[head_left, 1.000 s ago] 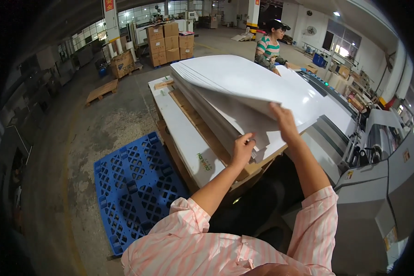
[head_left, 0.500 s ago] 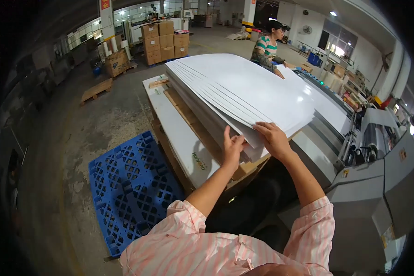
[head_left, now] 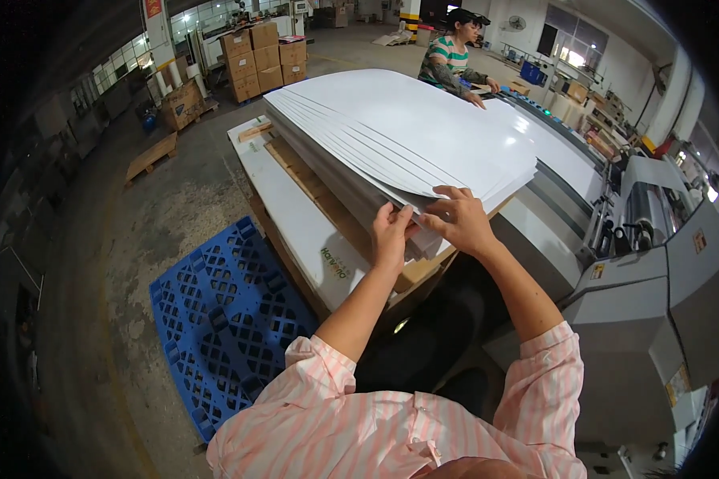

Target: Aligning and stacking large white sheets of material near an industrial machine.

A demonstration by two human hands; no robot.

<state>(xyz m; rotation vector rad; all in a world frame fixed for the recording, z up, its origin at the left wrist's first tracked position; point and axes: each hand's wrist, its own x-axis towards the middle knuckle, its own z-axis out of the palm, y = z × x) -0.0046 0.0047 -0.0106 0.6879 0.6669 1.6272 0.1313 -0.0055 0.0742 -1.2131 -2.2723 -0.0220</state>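
Note:
A tall stack of large white sheets (head_left: pixel 391 120) stands before me, its upper layers fanned into steps along the left edge. At the near corner my left hand (head_left: pixel 391 235) is closed, thumb and fingers pinching the sheet edges. Just right of it my right hand (head_left: pixel 460 221) grips the same corner, fingers bent over the top sheets and thumb below. The top sheets bow up slightly there, leaving a dark gap beneath. How many sheets each hand holds cannot be made out.
A co-worker (head_left: pixel 447 64) in a striped top leans over the stack's far side. A grey machine (head_left: pixel 615 319) with rollers stands to the right. On the left floor lies a blue plastic pallet (head_left: pixel 224 319). A white-topped pallet load (head_left: pixel 295 215) borders the stack; cartons (head_left: pixel 264 56) stand behind.
My left hand has closed on the sheet edges, its raised finger now lowered. My right hand has bent its fingers further round the corner. The view has shifted slightly.

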